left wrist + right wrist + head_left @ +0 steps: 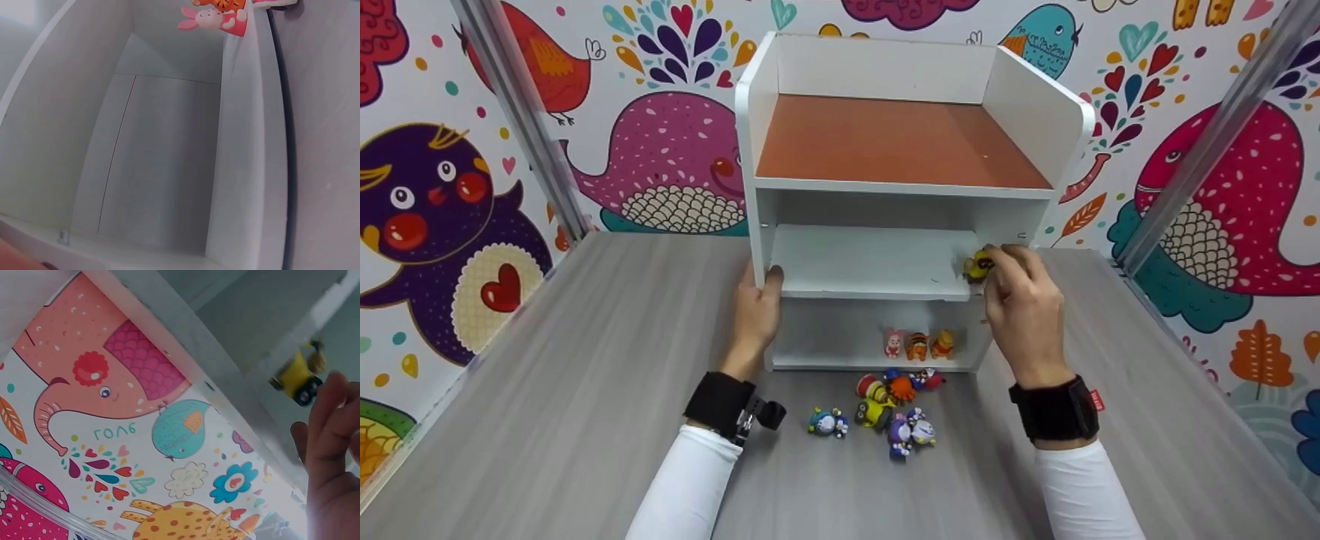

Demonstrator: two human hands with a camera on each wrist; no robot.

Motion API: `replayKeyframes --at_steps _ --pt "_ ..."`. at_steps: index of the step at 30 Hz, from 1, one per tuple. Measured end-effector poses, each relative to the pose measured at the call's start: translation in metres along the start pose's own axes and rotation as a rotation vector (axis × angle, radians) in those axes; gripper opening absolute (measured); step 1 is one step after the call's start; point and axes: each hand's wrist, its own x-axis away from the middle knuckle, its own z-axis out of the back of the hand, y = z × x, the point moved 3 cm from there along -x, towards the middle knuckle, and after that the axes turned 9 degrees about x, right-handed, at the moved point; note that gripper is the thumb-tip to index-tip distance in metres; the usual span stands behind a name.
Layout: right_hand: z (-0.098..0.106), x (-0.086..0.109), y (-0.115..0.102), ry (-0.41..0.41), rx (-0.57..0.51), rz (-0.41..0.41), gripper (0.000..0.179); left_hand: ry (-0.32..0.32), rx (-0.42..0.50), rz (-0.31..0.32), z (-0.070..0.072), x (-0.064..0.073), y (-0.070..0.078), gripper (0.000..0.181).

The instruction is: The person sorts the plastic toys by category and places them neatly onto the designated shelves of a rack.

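Observation:
My right hand (1027, 315) pinches a small yellow toy figure (978, 267) with black parts at the right end of the middle shelf (870, 259). In the right wrist view, the yellow toy figure (298, 379) is beside the fingertips; whether it touches the shelf I cannot tell. My left hand (757, 319) grips the left side panel of the white shelf unit (757, 210), thumb at the front edge. On the bottom shelf stand a pink piglet figure (892, 345), an orange tiger figure (917, 346) and a bear figure (943, 344).
In front of the unit, several colourful toy figures (874, 412) lie in a loose group on the grey wooden table (645, 420). A blue-and-white figure (828, 423) lies a little left of them. The unit's top has a brown board (892, 142). Patterned walls (675, 157) enclose the table.

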Motion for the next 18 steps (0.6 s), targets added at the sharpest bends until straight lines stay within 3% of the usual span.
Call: replayKeyframes --at_steps 5,7,10,14,18 --pt "0.018 0.000 -0.012 0.059 -0.017 0.022 0.019 0.003 0.007 -0.002 0.000 0.000 0.001 0.054" --pt "0.024 0.000 -0.018 0.078 -0.040 0.064 0.013 0.005 0.008 0.001 -0.001 0.000 0.002 0.055" --pt "0.027 0.002 -0.027 0.040 -0.096 0.173 0.008 -0.001 0.003 0.006 -0.002 0.000 0.002 0.056" --pt "0.017 0.011 -0.040 -0.120 -0.192 0.397 0.013 -0.005 -0.001 0.008 -0.002 0.000 0.002 0.056" --pt "-0.007 0.030 -0.058 -0.378 -0.250 0.566 0.011 0.001 -0.001 0.014 -0.001 0.001 0.002 0.056"
